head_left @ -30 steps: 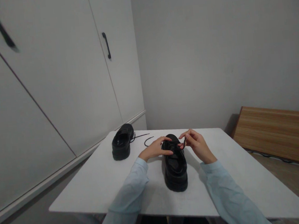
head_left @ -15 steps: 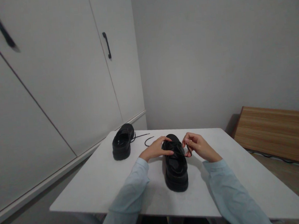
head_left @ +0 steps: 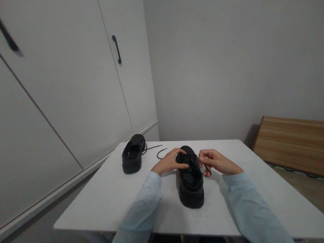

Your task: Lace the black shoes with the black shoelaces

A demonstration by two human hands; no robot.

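Note:
A black lace-up shoe (head_left: pixel 191 194) stands on the white table with its heel towards me. My left hand (head_left: pixel 171 161) grips the shoe's upper from the left, its thumb lying over the lacing area. On the other side, my right hand (head_left: pixel 215 161) pinches a black shoelace (head_left: pixel 208 168), which bends in a loop below the fingers and runs back to the shoe. The fingertips of that hand are close to the shoe's right edge. Another lace end (head_left: pixel 159 153) curves over the table beyond my left hand.
A second black shoe (head_left: pixel 132 162) stands at the table's far left, its lace trailing right. The white table (head_left: pixel 106 202) reaches towards a grey wall. White cabinets (head_left: pixel 92 105) line the left side, and a wood-grain board (head_left: pixel 302 143) is at the right.
My right hand has moved slightly down, still pinching the lace, whose loop now hangs lower beside the shoe. My left hand and both shoes have stayed in place.

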